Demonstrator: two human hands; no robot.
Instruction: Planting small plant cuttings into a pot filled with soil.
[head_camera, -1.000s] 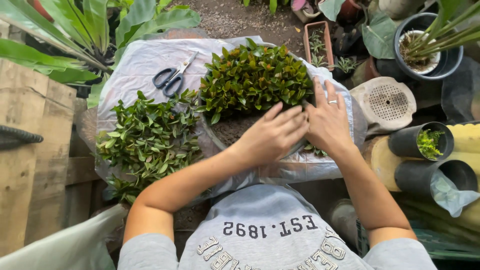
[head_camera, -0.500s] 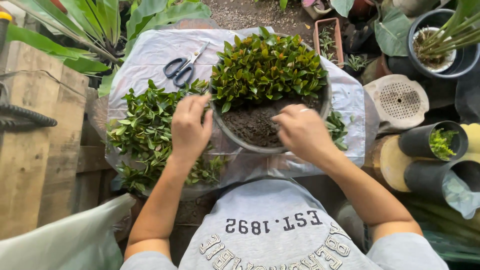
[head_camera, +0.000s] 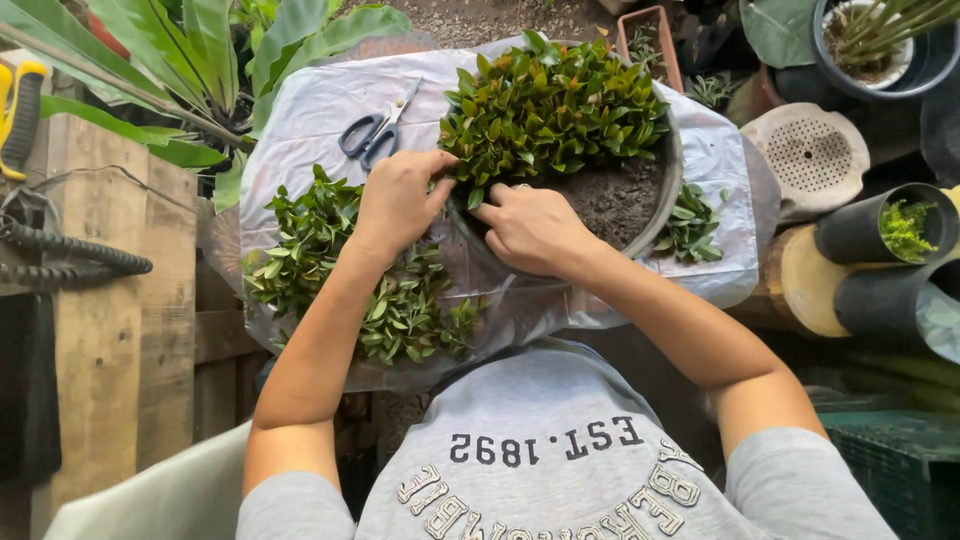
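A round grey pot (head_camera: 662, 205) sits on a clear plastic sheet (head_camera: 300, 105). Its far half is packed with small green and yellow leafy cuttings (head_camera: 555, 105), and dark soil (head_camera: 612, 195) shows in the near half. My left hand (head_camera: 398, 203) is at the pot's left rim, its fingers pinched on a leafy cutting by the planted ones. My right hand (head_camera: 530, 228), with a ring on it, lies over the soil. Its curled fingertips meet the left hand's at the same spot, and what they hold is hidden.
A heap of loose green cuttings (head_camera: 305, 245) lies on the sheet left of the pot, with a smaller bunch (head_camera: 692, 225) to its right. Black-handled scissors (head_camera: 372, 132) lie at the back. A wooden crate (head_camera: 95, 300) stands at left. Black tubes (head_camera: 870, 235) and other pots stand at right.
My left hand has come from over the loose heap to the pot's left rim. My right hand has slid left across the soil to meet it. The view has shifted slightly.
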